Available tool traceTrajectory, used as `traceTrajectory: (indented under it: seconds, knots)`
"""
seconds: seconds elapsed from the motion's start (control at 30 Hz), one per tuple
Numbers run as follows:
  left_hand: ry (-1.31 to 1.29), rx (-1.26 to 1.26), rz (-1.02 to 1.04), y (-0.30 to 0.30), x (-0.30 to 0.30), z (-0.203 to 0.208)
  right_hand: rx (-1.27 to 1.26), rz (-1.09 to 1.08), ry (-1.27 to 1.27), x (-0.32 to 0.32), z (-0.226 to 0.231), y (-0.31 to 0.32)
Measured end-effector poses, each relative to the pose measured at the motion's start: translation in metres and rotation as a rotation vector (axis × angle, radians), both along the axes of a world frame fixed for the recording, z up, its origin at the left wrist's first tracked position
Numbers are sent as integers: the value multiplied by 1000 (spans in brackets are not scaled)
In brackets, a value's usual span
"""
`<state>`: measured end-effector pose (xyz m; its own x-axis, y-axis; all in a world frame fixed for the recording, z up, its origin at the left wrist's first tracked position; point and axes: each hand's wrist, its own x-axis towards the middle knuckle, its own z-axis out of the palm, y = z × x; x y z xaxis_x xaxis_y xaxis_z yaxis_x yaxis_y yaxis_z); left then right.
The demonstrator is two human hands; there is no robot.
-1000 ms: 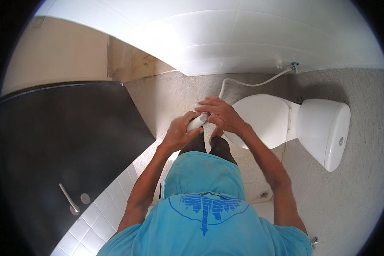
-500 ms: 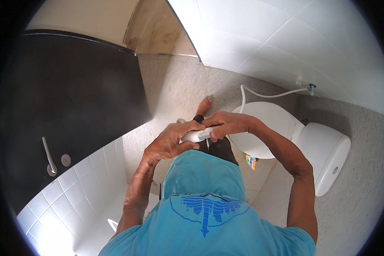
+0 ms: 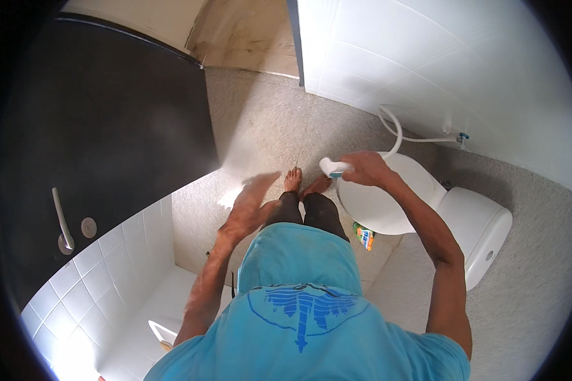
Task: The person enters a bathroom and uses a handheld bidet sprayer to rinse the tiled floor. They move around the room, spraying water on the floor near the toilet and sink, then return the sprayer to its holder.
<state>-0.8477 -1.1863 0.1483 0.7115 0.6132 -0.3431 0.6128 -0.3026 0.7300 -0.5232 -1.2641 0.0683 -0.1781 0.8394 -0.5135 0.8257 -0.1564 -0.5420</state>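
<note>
My right hand is closed around a white handheld bidet sprayer, held out just past the rounded front of the toilet. From it a white hose loops up and runs to a tap with a blue-green handle on the tiled wall. My left hand is in the air left of my legs, slightly blurred, with its fingers stretched out and nothing in it. Beneath my right forearm is the closed white lid of the toilet.
The white cistern stands at the right. A colourful green and orange packet lies on the floor beside the toilet. A dark door with a metal handle stands at the left. My bare feet are on the speckled floor.
My left hand has let go of the sprayer and moved left. My right hand has carried the sprayer right, toward the toilet, and the hose now loops higher. Both my feet now show.
</note>
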Motion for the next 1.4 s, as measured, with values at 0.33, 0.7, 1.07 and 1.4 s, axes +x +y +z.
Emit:
traceTrajectory:
  seconds: [0.33, 0.7, 1.07, 1.4]
  knots:
    - [-586, -326, 1370, 12, -356, 4, 23, -85, -243, 39, -80, -37]
    - [-964, 599, 1473, 88, -427, 233, -140, -47, -411, 71, -96, -48]
    - [-1157, 729, 1346, 124, -397, 277, -111, 93, -248, 27, -110, -28]
    - [-1135, 746, 1377, 136, -425, 261, -123, 258, -278, -2, -109, -28]
